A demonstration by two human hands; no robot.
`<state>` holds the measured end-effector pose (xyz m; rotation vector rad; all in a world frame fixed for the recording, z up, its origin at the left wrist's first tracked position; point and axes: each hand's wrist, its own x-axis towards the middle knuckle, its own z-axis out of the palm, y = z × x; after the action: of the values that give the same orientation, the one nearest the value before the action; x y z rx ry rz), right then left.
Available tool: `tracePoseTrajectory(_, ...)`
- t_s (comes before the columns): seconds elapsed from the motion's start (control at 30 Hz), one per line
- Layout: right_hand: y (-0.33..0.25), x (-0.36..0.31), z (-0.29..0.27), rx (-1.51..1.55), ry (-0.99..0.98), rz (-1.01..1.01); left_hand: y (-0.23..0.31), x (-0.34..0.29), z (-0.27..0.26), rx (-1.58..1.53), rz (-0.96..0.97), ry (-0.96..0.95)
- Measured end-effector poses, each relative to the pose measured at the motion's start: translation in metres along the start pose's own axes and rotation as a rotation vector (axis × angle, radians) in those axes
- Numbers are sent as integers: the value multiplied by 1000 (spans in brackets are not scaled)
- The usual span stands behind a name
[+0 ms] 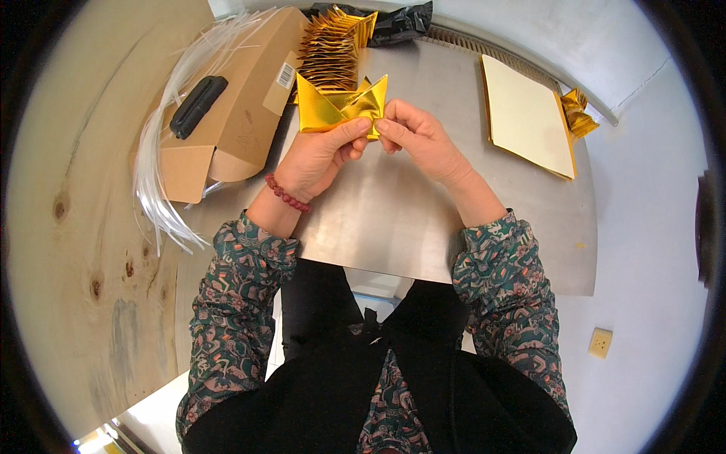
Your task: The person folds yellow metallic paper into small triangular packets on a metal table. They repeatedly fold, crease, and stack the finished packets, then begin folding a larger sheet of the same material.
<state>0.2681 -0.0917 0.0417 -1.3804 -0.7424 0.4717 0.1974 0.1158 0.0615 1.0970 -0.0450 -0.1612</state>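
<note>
A folded piece of shiny gold foil paper, with pointed corners standing up at both ends, is held up over the metal table. My left hand is closed on its lower edge, the thumb lying across the front. At the paper's right end, my right hand pinches the lower corner between thumb and fingers. The two thumbs almost meet. Just behind the held piece stands a dense row of folded gold papers, packed one against another.
A cardboard box lies to the left, with white plastic strands and a black object on it. On the right sits a stack of cream-faced sheets, with crumpled gold foil beside it. Black plastic lies at the back.
</note>
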Motion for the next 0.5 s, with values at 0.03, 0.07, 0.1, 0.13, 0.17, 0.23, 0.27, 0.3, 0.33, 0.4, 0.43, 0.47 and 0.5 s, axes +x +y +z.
tracePoseTrajectory(0.03,0,-1,1,40,-10,-26,0,0,0,-3,1,-5)
tracePoseTrajectory(0.07,0,-2,1,55,5,-17,1,0,0,2,0,-10)
tracePoseTrajectory(0.1,0,-2,2,75,11,-32,2,0,0,7,-1,-16)
tracePoseTrajectory(0.13,0,-3,2,59,47,-22,2,0,0,14,-6,-9)
tracePoseTrajectory(0.17,0,-2,3,49,73,-37,2,0,0,21,-9,-22)
tracePoseTrajectory(0.23,0,-3,3,46,93,-56,1,-1,2,45,-13,-30)
tracePoseTrajectory(0.27,-1,-3,2,53,87,-60,1,-1,2,42,-18,-33)
tracePoseTrajectory(0.3,-1,-3,2,48,92,-55,1,-1,2,38,-16,-43)
tracePoseTrajectory(0.33,-1,-3,2,64,89,-64,1,-1,3,37,-7,-56)
tracePoseTrajectory(0.4,-1,-4,4,70,106,-65,1,-1,3,36,0,-48)
tracePoseTrajectory(0.43,-1,-4,4,69,125,-57,0,-1,3,36,14,-50)
tracePoseTrajectory(0.47,-1,-5,4,64,146,-50,0,-1,3,51,-10,-47)
tracePoseTrajectory(0.5,0,-5,5,71,149,-82,0,-1,3,67,-25,-50)
